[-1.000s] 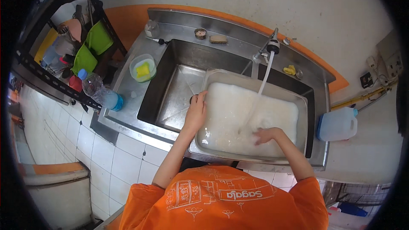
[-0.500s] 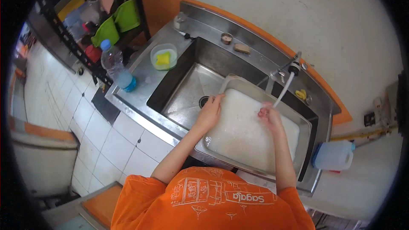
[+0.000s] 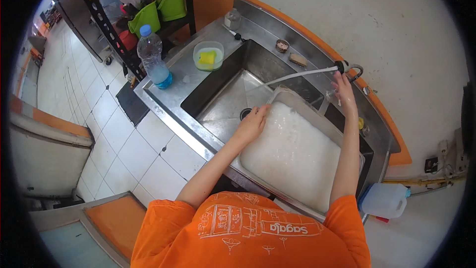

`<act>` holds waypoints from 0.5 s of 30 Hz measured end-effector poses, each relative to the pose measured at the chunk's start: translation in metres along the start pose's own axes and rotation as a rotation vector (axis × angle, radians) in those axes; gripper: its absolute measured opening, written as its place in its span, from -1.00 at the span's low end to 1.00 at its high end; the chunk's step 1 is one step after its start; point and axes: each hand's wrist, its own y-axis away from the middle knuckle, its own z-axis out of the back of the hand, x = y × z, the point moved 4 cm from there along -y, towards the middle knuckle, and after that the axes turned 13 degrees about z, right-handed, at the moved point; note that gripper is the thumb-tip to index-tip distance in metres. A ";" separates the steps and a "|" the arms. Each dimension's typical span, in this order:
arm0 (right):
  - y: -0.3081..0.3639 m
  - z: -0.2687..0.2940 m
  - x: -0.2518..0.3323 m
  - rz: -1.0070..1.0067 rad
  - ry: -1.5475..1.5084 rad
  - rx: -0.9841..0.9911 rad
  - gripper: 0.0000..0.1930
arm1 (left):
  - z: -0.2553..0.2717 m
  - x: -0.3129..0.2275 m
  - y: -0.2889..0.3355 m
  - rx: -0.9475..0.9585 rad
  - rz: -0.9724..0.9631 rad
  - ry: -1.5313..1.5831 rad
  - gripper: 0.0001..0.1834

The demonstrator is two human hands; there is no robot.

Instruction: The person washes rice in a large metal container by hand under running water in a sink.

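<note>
My left hand (image 3: 252, 125) grips the left rim of a large rectangular pan (image 3: 303, 105), its fingers curled at the edge. Cloudy whitish liquid (image 3: 297, 151) fills much of the pan, which rests over the right part of the sink (image 3: 218, 136). My right hand (image 3: 345, 94) is raised at the faucet (image 3: 342, 66), fingers stretched up against or just below its nozzle. From that nozzle a stream of water (image 3: 297, 74) arcs leftward into the open left basin. Contact between the right fingertips and the nozzle is hard to make out.
Left of the basin stand a bowl with a yellow sponge (image 3: 207, 58) and a bottle of blue liquid (image 3: 154, 62). A small tin (image 3: 282, 45) and a tan block (image 3: 298, 59) sit on the back ledge. A jug (image 3: 384, 200) is at right, a black shelf (image 3: 106, 25) at far left.
My right hand has risen from above the pan to the faucet. The water stream has swung from over the pan to the left basin. My left hand stays on the rim.
</note>
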 end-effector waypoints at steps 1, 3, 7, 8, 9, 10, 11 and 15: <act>0.013 0.015 -0.002 0.006 -0.017 0.036 -0.13 | -0.001 0.002 -0.001 -0.028 -0.024 0.032 -0.61; 0.052 0.057 -0.028 0.236 0.183 -0.087 -0.30 | -0.005 0.002 -0.002 -0.074 0.001 0.026 -0.60; 0.180 0.147 -0.094 0.214 1.080 -0.383 -0.37 | -0.009 0.014 -0.006 -0.029 0.156 -0.138 -0.52; 0.221 0.174 -0.132 -0.072 1.229 -0.416 -0.30 | -0.009 0.006 -0.009 -0.008 0.137 -0.144 -0.52; 0.254 0.174 -0.131 -0.269 1.295 -0.422 -0.26 | -0.007 0.004 -0.007 0.061 0.255 -0.137 -0.54; 0.285 0.189 -0.155 -0.424 1.188 -0.352 -0.28 | -0.006 0.002 -0.007 0.129 0.366 -0.124 -0.54; 0.307 0.196 -0.178 -0.465 1.024 -0.312 -0.33 | -0.008 0.008 -0.008 0.136 0.357 -0.132 -0.54; 0.352 0.201 -0.217 -0.384 0.346 -0.287 -0.55 | -0.014 0.047 -0.023 0.072 0.277 -0.004 -0.66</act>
